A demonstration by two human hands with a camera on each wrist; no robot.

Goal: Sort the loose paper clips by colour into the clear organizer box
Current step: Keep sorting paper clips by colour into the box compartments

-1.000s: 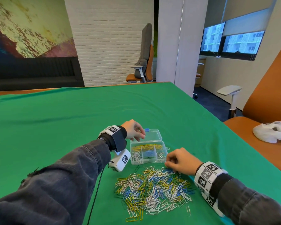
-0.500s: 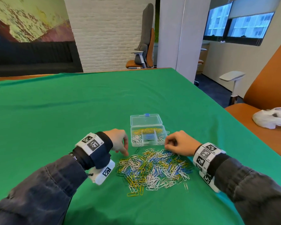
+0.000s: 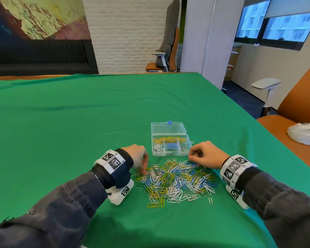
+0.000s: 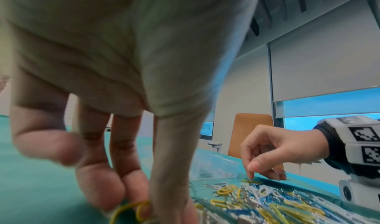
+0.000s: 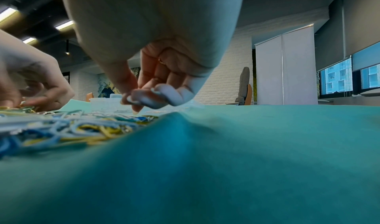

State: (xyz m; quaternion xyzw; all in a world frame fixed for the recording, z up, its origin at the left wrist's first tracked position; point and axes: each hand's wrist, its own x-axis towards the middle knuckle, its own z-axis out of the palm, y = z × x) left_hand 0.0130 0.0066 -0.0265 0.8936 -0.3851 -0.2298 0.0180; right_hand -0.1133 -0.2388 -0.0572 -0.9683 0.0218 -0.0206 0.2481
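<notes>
A heap of loose paper clips [image 3: 175, 181] in white, yellow, blue and green lies on the green cloth. Just behind it stands the clear organizer box [image 3: 170, 146], lid flipped open, with yellow, white and blue clips in separate compartments. My left hand [image 3: 143, 171] reaches down at the heap's left edge. In the left wrist view its thumb and fingers pinch a yellow paper clip [image 4: 131, 209] against the cloth. My right hand [image 3: 191, 157] hovers at the heap's upper right, fingers curled, thumb and forefinger tips [image 5: 133, 109] pointing down at the clips. Whether it holds one is hidden.
The green table [image 3: 79, 122] stretches far to the left and back. Its right edge runs close to my right arm, with an orange chair [image 3: 293, 126] and a white bundle [image 3: 304, 131] beyond.
My left hand came back from the organizer box to the heap's left edge and closed on a yellow clip. The right hand stayed at the heap's upper right.
</notes>
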